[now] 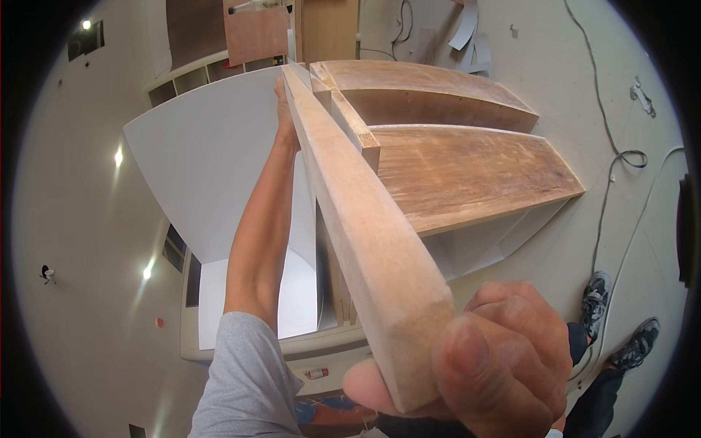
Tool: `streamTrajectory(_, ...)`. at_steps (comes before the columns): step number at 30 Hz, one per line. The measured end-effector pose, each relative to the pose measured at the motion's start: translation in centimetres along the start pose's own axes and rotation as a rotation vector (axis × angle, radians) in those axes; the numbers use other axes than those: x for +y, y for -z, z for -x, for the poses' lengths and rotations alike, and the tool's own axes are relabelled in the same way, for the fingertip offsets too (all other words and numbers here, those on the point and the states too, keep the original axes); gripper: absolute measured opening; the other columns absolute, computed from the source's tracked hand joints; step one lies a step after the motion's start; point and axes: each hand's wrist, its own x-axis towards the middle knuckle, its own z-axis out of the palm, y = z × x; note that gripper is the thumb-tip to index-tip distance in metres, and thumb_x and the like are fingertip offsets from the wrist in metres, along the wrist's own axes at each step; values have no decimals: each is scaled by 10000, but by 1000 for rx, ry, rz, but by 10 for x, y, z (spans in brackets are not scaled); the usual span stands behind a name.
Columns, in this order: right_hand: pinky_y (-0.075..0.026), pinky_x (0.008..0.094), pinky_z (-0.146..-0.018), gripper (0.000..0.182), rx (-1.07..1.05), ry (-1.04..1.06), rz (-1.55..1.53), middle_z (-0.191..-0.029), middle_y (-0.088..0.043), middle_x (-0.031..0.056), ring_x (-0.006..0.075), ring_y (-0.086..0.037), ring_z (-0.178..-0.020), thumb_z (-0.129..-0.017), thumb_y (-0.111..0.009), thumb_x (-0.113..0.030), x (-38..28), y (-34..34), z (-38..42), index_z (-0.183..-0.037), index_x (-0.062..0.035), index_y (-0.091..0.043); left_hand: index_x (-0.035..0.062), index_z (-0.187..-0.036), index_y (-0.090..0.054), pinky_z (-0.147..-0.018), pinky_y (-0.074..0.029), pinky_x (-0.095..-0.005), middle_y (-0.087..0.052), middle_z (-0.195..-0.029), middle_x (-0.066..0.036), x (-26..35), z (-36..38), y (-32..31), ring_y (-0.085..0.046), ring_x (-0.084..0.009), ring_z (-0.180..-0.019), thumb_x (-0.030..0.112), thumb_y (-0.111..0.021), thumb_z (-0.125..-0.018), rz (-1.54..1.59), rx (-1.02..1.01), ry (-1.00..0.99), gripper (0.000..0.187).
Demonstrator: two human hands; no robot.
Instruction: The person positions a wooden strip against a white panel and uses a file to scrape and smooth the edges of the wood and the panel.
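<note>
A long, pale wooden bar runs diagonally through the middle of the view, its squared near end close to the camera. My right hand is closed around that near end, with the thumb on one face and other fingers curled beside it. Up at the narrow far end, my left hand grips the bar; most of its fingers are hidden behind the wood. My left arm in a grey sleeve stretches along the bar's left side. Just right of the bar stands a thinner board with a rough edge.
Two brown-topped wooden pieces with curved edges lie on the right. Large white sheets stand on the left. A cable winds near a person's shoe at right. A brown panel is at the back.
</note>
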Motion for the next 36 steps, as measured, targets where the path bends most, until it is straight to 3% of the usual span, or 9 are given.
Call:
streamTrajectory(7, -544, 326, -907, 597, 123, 115, -60, -797, -739, -73, 81, -644, -677, -753, -904, -147, 18, -16, 14, -1313, -80, -706, 109, -1450, -528, -971, -596, -393, -647, -1263, -119, 1, 5, -3, -679, -255, -1146, 832, -245, -1015, 13, 47, 57, 889)
streamTrajectory(9, -551, 307, -846, 518, -192, -172, -141, -793, -735, -62, 97, -645, -653, -778, -918, -194, 0, 10, -8, -1249, -74, -740, 105, -1499, -499, -1031, -548, -395, -626, -1343, -120, 3, 5, -3, -638, -262, -1222, 840, -247, -1010, -4, 57, 56, 918)
streamTrajectory(11, -557, 285, -744, 419, -739, -720, -348, -785, -728, -30, 120, -643, -622, -819, -920, -286, 2, 35, -50, -1139, -56, -776, 101, -1544, -462, -1102, -476, -392, -584, -1435, -114, 2, 4, -5, -573, -266, -1314, 848, -243, -1006, -34, 67, 23, 946)
streamTrajectory(13, -565, 285, -671, 443, -952, -1111, -491, -807, -718, 26, 154, -653, -624, -863, -901, -333, 6, 44, -61, -1144, -36, -727, 97, -1589, -425, -1173, -404, -389, -543, -1527, -108, 0, 1, -2, -508, -270, -1406, 856, -240, -1002, -69, 79, -9, 977)
streamTrajectory(17, -581, 326, -621, 678, -450, -1290, -421, -915, -698, 164, 234, -698, -700, -940, -831, -289, -1, 51, -9, -1433, -6, -462, 92, -1625, -386, -1235, -317, -377, -474, -1615, -107, -33, -38, 29, -419, -271, -1493, 871, -226, -995, 36, 84, 37, 1015)
streamTrajectory(22, -521, 365, -548, 785, -540, 196, -15, -923, -688, 214, 293, -699, -700, -929, -848, -187, 31, 38, -4, -1546, -63, -380, 84, -1637, -363, -1250, -290, -375, -451, -1630, -113, -19, -19, 14, -388, -264, -1511, 885, -220, -987, 7, 50, 23, 1042)
streamTrajectory(31, -587, 409, -626, 660, -489, 122, 216, -883, -710, 158, 243, -698, -681, -884, -869, -171, 19, 50, 0, -1399, 24, -505, 72, -1664, -315, -1284, -267, -378, -398, -1658, -129, -1, -1, -5, -357, -274, -1538, 844, -285, -1012, -69, 132, -97, 1010)
streamTrajectory(35, -549, 381, -587, 685, -441, 184, 393, -945, -723, 174, 241, -675, -670, -875, -865, -141, 10, 42, 1, -1418, 27, -483, 23, -1682, -235, -1328, -153, -422, -206, -1762, -198, -43, -26, 22, -175, -360, -1631, 393, -458, -1087, -679, 240, -463, 736)
streamTrajectory(36, -549, 367, -579, 628, -422, 201, 477, -935, -727, 161, 230, -673, -661, -875, -868, -147, 5, 43, -3, -1380, 19, -533, 12, -1613, -404, -1325, -194, -443, -304, -1722, -218, -114, -76, 36, -243, -384, -1607, 243, -497, -1034, -821, 314, -316, 631)
